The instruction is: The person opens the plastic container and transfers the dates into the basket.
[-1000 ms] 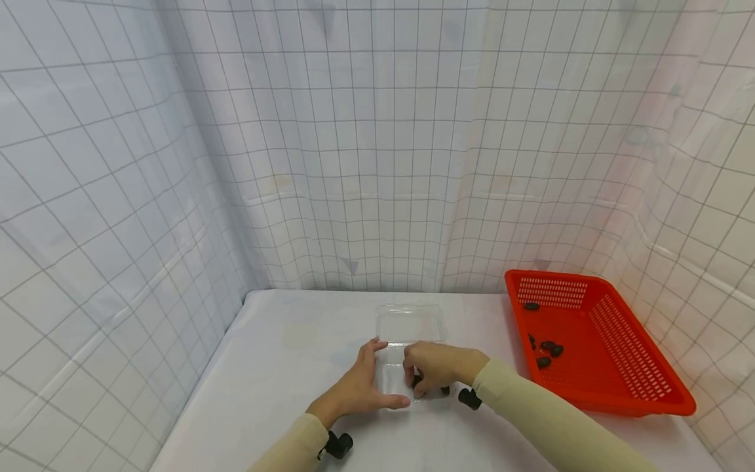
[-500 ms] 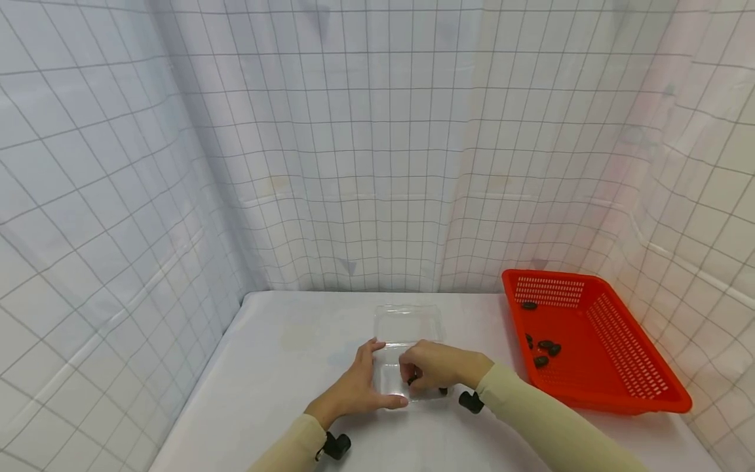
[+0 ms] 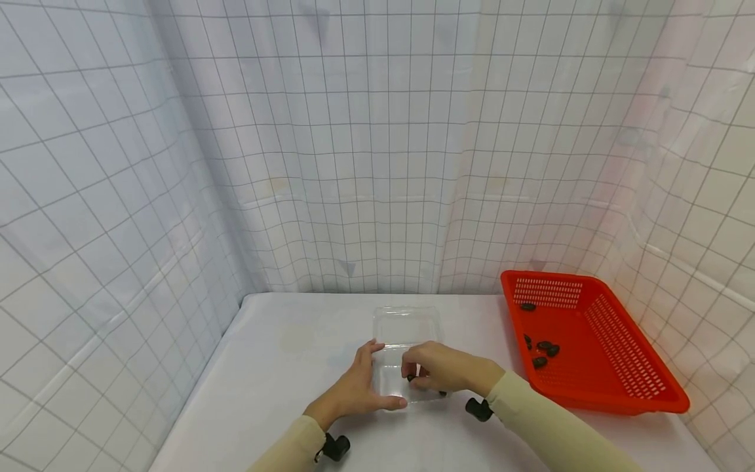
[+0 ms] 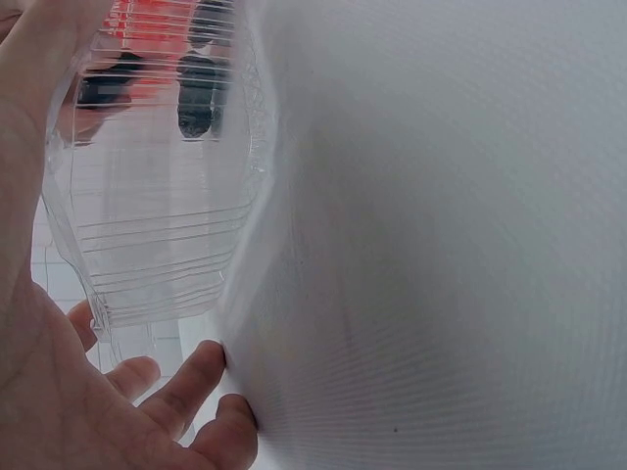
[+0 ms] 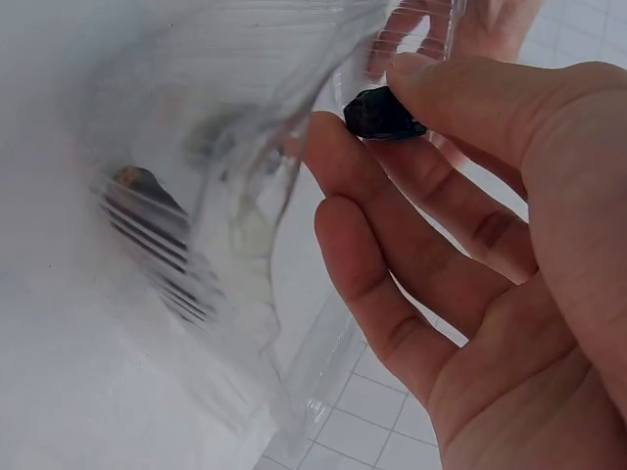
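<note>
While the wide left grip point(image 3: 354, 388) touches a clear container point(image 3: 389, 380), the right grip point(image 3: 439, 368) pinches a dark piece point(image 5: 380, 115).

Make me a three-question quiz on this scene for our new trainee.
1. Which hand pinches a dark piece?
2. Fill the gap: as the person sees it, the red basket stands to the ___ of the clear box.
3. True or false: the basket holds nothing.

Key:
1. The right hand.
2. Right.
3. False; other dark pieces lie in it.
</note>
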The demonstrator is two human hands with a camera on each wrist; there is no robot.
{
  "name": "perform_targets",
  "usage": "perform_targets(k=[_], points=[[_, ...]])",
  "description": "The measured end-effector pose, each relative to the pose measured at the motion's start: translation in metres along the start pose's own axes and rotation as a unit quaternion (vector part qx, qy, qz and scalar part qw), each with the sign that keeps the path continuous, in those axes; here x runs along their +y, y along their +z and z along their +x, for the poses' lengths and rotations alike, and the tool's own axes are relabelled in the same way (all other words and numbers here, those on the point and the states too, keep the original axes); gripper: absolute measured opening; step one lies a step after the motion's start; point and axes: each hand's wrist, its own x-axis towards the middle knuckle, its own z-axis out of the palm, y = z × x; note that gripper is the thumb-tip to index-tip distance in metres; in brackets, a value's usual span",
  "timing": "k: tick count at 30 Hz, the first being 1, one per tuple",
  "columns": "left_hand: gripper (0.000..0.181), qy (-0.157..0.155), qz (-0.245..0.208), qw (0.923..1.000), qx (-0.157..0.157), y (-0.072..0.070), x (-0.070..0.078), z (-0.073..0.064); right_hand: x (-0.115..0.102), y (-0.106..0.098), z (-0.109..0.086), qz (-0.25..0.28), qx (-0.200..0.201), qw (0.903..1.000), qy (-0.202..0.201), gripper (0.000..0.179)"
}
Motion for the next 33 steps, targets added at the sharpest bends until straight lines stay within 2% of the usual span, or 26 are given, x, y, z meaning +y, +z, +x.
perform_targets(k=[9,17,27,33], points=[[0.135,-0.009,0.012,0.9999,-0.001,-0.002,-0.001,0.003,0.002,-0.01,-0.009,0.006,0.019,0.9997,-0.011,0.016],[0.134,-0.002,0.0,1.0,0.004,0.002,-0.002,0.002,0.008,-0.014,-0.019,0.015,0.023,0.9996,-0.004,0.014],[0.134,-0.001,0.003,1.0,0.007,0.003,-0.004,0.003,0.008,-0.023,-0.033,0.028,0.04,0.9988,-0.007,0.021],[0.134,0.0,0.008,0.9999,0.012,0.004,-0.006,0.003,0.01,-0.027,-0.04,0.014,0.048,0.9987,-0.009,0.028]])
